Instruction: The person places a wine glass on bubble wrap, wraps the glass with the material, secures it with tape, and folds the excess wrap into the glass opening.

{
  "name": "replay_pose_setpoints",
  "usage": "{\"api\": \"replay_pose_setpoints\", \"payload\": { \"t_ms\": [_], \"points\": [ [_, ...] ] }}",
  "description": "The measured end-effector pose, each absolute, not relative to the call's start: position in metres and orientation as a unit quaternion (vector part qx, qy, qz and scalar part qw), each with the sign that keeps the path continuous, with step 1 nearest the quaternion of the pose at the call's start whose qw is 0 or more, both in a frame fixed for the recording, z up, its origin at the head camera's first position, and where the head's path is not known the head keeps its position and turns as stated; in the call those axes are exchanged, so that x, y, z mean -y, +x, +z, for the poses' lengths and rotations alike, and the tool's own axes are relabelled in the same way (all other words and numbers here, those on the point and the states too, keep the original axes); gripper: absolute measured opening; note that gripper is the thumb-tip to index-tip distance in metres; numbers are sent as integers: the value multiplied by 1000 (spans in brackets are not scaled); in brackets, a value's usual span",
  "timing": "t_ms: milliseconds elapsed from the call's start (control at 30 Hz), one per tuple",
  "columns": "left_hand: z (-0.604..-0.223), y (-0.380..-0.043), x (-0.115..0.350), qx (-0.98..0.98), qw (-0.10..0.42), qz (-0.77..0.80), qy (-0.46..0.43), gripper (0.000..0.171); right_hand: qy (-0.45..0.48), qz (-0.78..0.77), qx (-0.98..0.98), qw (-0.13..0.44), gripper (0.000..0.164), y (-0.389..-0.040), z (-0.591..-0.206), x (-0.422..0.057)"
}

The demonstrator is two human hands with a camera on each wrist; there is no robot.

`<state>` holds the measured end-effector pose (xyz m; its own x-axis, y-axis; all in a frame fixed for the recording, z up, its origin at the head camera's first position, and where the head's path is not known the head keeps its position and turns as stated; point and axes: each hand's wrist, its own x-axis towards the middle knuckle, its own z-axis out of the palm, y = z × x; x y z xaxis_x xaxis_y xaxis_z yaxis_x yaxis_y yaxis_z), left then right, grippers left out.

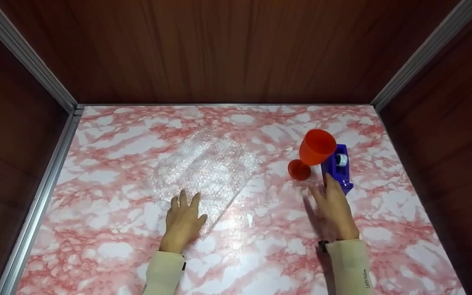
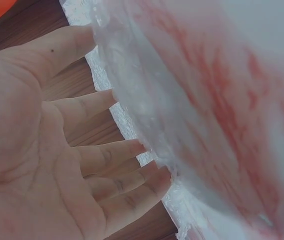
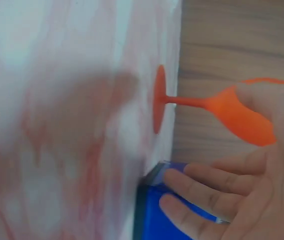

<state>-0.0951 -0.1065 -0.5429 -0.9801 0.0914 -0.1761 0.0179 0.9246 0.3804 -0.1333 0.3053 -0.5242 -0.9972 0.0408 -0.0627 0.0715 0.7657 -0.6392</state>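
My left hand (image 1: pixel 182 225) lies with spread fingers at the near edge of a clear sheet of bubble wrap (image 1: pixel 211 168). In the left wrist view its fingertips (image 2: pixel 138 146) touch the edge of the wrap. Over on the right, an orange plastic goblet (image 1: pixel 313 152) stands upright on its round foot (image 3: pixel 159 100). Right beside it is a blue-purple tape dispenser (image 1: pixel 343 174) with a small roll in it. My right hand (image 1: pixel 336 211) is at the dispenser's near end, its fingers loosely extended alongside and the thumb overlapping the goblet's bowl in the right wrist view.
The table top (image 1: pixel 109 250) has a red and white marbled surface. Dark wood-grain panels (image 1: pixel 228 53) close it in at the back and both sides, with metal rails (image 1: pixel 35 205) along the edges.
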Motion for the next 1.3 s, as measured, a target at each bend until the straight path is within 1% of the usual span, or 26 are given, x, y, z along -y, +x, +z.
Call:
{"api": "replay_pose_setpoints", "payload": {
  "t_ms": [133, 300, 400, 633, 700, 967, 1067, 1167, 1200, 1300],
  "points": [
    [-543, -95, 107, -976, 98, 193, 26, 67, 48, -430, -901, 23, 70, -144, -531, -301],
    [-543, -95, 106, -973, 113, 202, 21, 67, 86, -525, -846, 30, 71, -158, -540, -294],
    [-542, -95, 106, -971, 114, 208, 19, 67, 109, -576, -809, 34, 67, -166, -544, -290],
    [-542, -96, 106, -970, 115, 212, 18, 68, 131, -644, -754, -8, 43, -182, -549, -278],
    [-542, -96, 106, -970, 118, 213, 19, 68, 133, -652, -746, -18, 39, -186, -549, -276],
    [-539, -97, 107, -962, 144, 229, 28, 69, 146, -644, -750, -42, 30, -201, -554, -267],
    [-538, -98, 108, -961, 147, 232, 34, 69, 143, -647, -746, -70, 25, -204, -556, -264],
    [-538, -98, 108, -959, 154, 237, 36, 69, 134, -653, -738, -107, 17, -203, -557, -262],
    [-538, -99, 108, -958, 156, 238, 35, 70, 131, -661, -730, -114, 15, -202, -557, -262],
    [-538, -98, 109, -957, 159, 242, 26, 70, 86, -756, -640, -111, 18, -196, -555, -258]
  ]
}}
